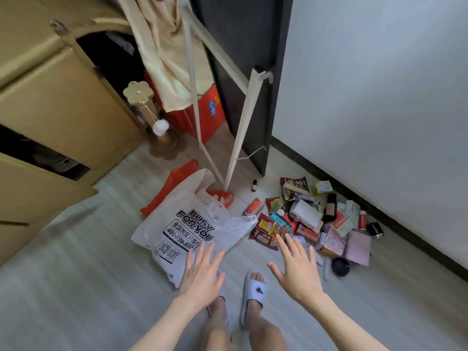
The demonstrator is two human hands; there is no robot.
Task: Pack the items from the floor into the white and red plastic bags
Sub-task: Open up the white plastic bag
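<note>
A white plastic bag (184,229) with black print lies flat on the floor, partly covering a red plastic bag (174,184). To its right sits a heap of items (314,219): snack packets, small boxes, a dark bottle (330,207), a red can (253,206) and a black round tin (340,266). My left hand (201,272) hovers open over the white bag's near edge. My right hand (297,268) hovers open, fingers spread, just short of the snack packets (268,231). Neither hand holds anything.
A white metal rack leg (243,127) stands behind the bags, with a small brown bottle (254,185) beside it. Cardboard boxes (50,102) fill the left side. A dark door and a white wall (379,97) close off the right. My slippered feet (254,292) stand below the hands.
</note>
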